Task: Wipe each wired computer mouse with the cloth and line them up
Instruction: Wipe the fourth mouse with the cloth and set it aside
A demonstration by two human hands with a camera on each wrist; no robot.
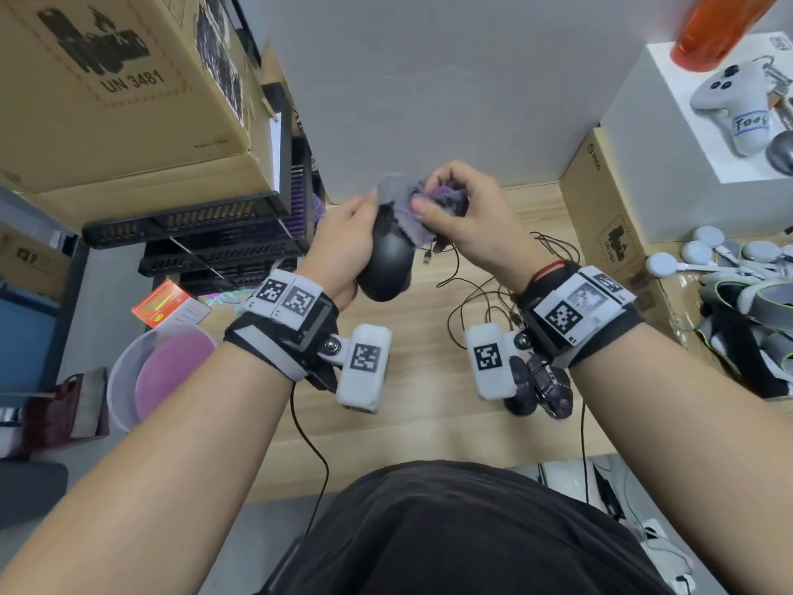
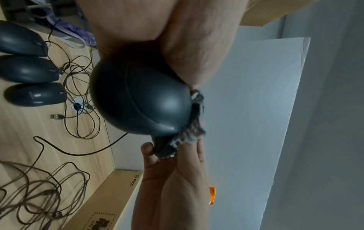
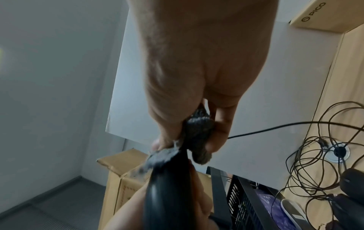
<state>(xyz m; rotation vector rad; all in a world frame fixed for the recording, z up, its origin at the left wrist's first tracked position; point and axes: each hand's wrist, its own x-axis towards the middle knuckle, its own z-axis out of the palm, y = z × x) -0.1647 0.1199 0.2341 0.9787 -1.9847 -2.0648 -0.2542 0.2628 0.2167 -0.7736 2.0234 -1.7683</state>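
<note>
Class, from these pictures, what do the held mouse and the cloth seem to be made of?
Mouse: seemingly hard plastic, dark and semi-matte; soft highlights and a moulded seam run across its shell.
Cloth: likely microfibre or terry, greyish purple; it looks fuzzy and crumples in the right hand.

L hand [image 1: 343, 246] raised mid-frame, fingers curled round black mouse [image 1: 388, 261], forearm in from 7 o'clock | R hand [image 1: 467, 208] at its 2 o'clock, thumb+fingers pinching cloth [image 1: 407, 204], forearm from 5 o'clock
</note>
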